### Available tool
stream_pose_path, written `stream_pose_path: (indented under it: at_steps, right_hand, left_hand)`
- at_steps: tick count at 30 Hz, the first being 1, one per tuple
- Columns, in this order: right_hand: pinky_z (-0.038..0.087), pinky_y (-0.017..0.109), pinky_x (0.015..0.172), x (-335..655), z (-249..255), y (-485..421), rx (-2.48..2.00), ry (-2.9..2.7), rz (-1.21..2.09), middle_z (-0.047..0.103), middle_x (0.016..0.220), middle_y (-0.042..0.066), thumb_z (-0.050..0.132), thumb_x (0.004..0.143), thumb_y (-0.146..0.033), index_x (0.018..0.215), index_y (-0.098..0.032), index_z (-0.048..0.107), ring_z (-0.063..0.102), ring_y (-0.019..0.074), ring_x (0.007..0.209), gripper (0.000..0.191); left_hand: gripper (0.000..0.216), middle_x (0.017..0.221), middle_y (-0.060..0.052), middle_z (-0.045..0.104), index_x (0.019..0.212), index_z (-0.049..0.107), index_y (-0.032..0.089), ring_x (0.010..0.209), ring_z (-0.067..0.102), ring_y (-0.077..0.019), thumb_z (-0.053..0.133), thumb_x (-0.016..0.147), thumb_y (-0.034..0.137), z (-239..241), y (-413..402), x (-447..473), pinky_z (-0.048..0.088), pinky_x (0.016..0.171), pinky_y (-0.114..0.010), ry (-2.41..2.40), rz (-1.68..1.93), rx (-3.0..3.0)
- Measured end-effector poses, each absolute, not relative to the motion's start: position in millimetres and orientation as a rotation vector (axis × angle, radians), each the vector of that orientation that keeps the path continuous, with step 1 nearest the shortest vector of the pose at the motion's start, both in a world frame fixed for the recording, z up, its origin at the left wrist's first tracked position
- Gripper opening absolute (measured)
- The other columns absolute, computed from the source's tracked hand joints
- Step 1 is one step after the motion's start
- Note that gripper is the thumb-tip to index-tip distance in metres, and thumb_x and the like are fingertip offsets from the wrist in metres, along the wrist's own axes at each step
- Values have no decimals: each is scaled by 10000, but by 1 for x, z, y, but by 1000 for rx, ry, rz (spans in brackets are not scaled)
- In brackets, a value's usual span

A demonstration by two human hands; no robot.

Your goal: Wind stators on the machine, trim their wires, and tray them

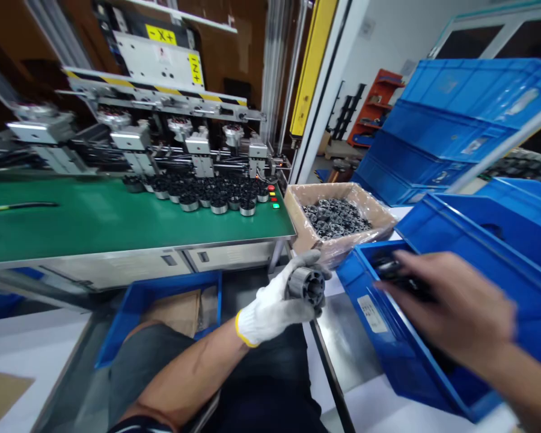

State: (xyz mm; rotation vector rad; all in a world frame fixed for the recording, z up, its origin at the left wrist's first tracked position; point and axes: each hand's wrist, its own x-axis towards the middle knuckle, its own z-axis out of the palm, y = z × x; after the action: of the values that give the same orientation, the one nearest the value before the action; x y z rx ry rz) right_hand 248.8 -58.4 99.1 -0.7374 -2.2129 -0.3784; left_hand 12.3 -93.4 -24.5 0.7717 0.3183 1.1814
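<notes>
My left hand (277, 304), in a white knit glove, is closed round a grey metal cylindrical part (305, 285) with a toothed bore, held above my lap. My bare right hand (451, 307) reaches into a blue plastic crate (388, 337) at the right, its fingers wrapped over a dark object (390, 270) that is blurred. Behind the crate stands a cardboard box (297, 210) lined with plastic and filled with several grey metal parts (336, 218).
A green-topped machine table (94, 219) carries several dark round parts (207, 193) under a row of tooling heads (198, 147). A blue bin with cardboard (180, 310) sits below by my knee. Blue crates (451, 123) are stacked at the right.
</notes>
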Motion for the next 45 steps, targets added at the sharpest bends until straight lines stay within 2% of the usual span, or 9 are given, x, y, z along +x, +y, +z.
stream_pose_path:
  at_steps: [4, 9, 13, 18, 21, 25, 30, 36, 45]
  right_hand:
    - [591, 348, 660, 208, 52, -77, -538, -2310, -233, 700, 858, 73, 780, 900, -163, 1441, -133, 553, 671, 208, 755, 587]
    - [638, 383, 790, 203, 37, -77, -558, -2362, -42, 623, 1173, 148, 648, 911, -47, 1275, -197, 674, 670, 266, 1069, 394]
    - [622, 504, 913, 211, 40, -75, -490, -2421, 44, 620, 1267, 205, 647, 906, -27, 1315, -144, 628, 640, 321, 1189, 426]
    - [626, 439, 912, 208, 38, -79, -534, -2292, 135, 676, 1159, 189, 694, 885, -21, 1450, -84, 524, 669, 281, 1109, 594]
    - [635, 392, 864, 208, 38, -80, -564, -2292, 126, 651, 1184, 181, 672, 887, -16, 1356, -114, 611, 671, 265, 1084, 483]
    - [634, 335, 807, 210, 39, -78, -569, -2321, 82, 648, 1117, 137, 649, 863, 16, 1339, -155, 629, 686, 234, 1014, 506]
    - [633, 361, 823, 207, 36, -80, -630, -2293, 135, 651, 1113, 135, 632, 863, -1, 1368, -162, 614, 696, 242, 993, 531]
    - [620, 353, 869, 203, 30, -83, -640, -2272, 212, 636, 1130, 147, 640, 874, -26, 1315, -123, 618, 678, 241, 1030, 452]
    - [609, 361, 902, 205, 29, -86, -687, -2286, 235, 637, 1135, 155, 641, 911, -93, 1287, -118, 604, 666, 242, 1051, 379]
  left_hand:
    - [999, 1398, -71, 604, 1459, 504, 334, 1104, 665, -225, 957, 579, 191, -20, -98, 19, 570, 891, -311, 478, 1152, 896]
    - [912, 1309, -85, 673, 1455, 503, 265, 1182, 662, -270, 926, 647, 239, -18, -99, 20, 532, 1029, -400, 534, 1257, 904]
    - [901, 1209, -68, 699, 1412, 541, 241, 1048, 684, -248, 945, 608, 289, -15, -95, 19, 565, 944, -384, 600, 1245, 918]
    - [1043, 1094, -26, 715, 1377, 538, 225, 963, 697, -243, 964, 429, 146, 6, -93, 19, 591, 878, -373, 683, 1062, 877]
    - [1008, 1109, -38, 725, 1399, 499, 218, 968, 706, -241, 930, 492, 127, 14, -95, 17, 597, 877, -375, 747, 1006, 974]
    - [901, 1073, -43, 732, 1386, 516, 208, 901, 707, -215, 916, 578, 198, 11, -97, 16, 603, 834, -367, 822, 985, 1070]
    - [813, 1017, -41, 737, 1337, 558, 198, 852, 706, -204, 915, 609, 245, 5, -96, 13, 601, 801, -356, 836, 970, 1097]
    - [762, 1127, -58, 731, 1317, 572, 193, 978, 702, -224, 873, 616, 183, 2, -97, 13, 589, 866, -348, 822, 1024, 1129]
    - [740, 1049, -44, 737, 1293, 577, 191, 886, 702, -211, 849, 605, 170, 7, -98, 11, 592, 819, -347, 852, 983, 1135]
